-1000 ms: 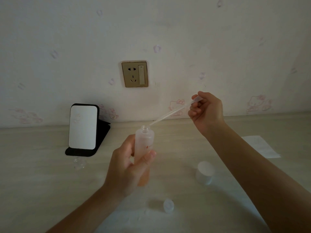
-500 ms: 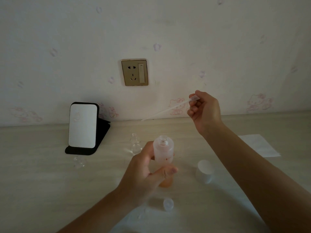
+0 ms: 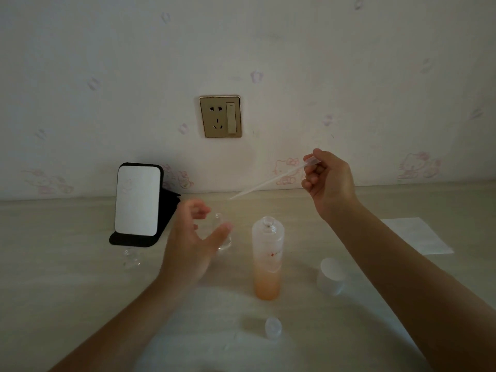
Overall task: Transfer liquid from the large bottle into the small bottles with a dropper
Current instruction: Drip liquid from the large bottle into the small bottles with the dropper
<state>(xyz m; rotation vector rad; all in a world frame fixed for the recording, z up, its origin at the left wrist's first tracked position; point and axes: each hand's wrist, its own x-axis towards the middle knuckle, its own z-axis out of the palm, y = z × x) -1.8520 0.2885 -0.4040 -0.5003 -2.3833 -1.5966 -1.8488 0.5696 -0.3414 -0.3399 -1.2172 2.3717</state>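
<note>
The large frosted bottle [image 3: 267, 257] stands upright and uncapped on the table, orange liquid in its lower part. My right hand [image 3: 326, 181] pinches the bulb of a clear plastic dropper [image 3: 264, 183], whose tip slants down-left in the air above the table. My left hand [image 3: 192, 237] hovers with fingers spread around a small clear bottle [image 3: 222, 232], partly hiding it; whether it touches is unclear. Another small clear bottle [image 3: 131, 257] stands further left.
A white cap [image 3: 331, 276] lies right of the large bottle and a small clear cap [image 3: 273, 327] near the front. A mirror on a black stand [image 3: 138, 201] sits at the back left. White paper [image 3: 418, 234] lies at the right.
My left hand set the large bottle down on the table, let go and moved left to the small clear bottle. My right hand kept the dropper raised.
</note>
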